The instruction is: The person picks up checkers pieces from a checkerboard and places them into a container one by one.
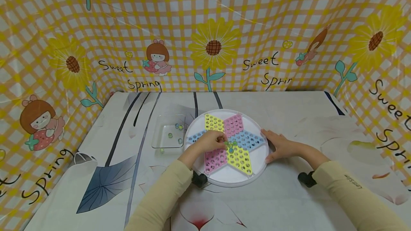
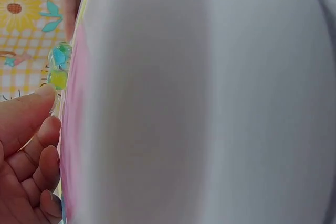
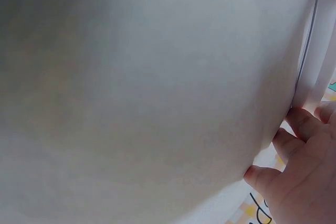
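Note:
A round white Chinese checkers board (image 1: 257, 163) carries a star of pink, yellow and blue holed sections. My left hand (image 1: 211, 140) is over its middle, thumb and fingers curled. A clear glassy edge shows at the thumb tip in the left wrist view, where the fingers pinch a marble (image 2: 54, 104), mostly hidden. Just beyond the fingertips, several green and blue marbles (image 1: 231, 150) sit together near the star's centre. On the board's right rim, my right hand (image 1: 282, 145) rests with spread fingers; the right wrist view shows its fingertips (image 3: 253, 173) at the board's edge.
Left of the board stands a clear plastic box (image 1: 159, 143) with several marbles (image 1: 170, 135) inside. A white object (image 1: 84, 158) lies at the table's left edge. A checked cloth (image 1: 179, 17) hangs behind and at both sides of the table.

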The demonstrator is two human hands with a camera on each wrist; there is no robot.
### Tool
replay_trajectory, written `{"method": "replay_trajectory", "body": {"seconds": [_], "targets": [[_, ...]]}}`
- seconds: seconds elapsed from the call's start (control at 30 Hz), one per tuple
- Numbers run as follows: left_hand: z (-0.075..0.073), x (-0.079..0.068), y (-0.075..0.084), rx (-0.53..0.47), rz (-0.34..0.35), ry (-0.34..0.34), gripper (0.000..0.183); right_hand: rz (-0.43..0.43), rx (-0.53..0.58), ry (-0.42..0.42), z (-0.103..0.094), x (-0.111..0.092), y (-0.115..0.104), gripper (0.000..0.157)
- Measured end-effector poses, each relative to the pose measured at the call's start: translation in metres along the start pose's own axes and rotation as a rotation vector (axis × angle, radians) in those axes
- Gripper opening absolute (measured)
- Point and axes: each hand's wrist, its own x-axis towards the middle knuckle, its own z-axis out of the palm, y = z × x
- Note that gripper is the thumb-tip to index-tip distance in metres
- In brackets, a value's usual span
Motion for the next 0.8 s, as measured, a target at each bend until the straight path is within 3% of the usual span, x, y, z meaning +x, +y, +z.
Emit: {"method": "replay_trajectory", "body": {"seconds": [0.57,0.8], "targets": [[-0.011,-0.009,-0.002,-0.070,-0.050,0.090,0.021,0.004,-0.013,0.000,0.000,0.004,0.004,0.117],[-0.022,-0.015,0.000,-0.066,-0.035,0.111,0.019,0.004,-0.006,-0.002,0.000,0.003,0.002,0.117]]}}
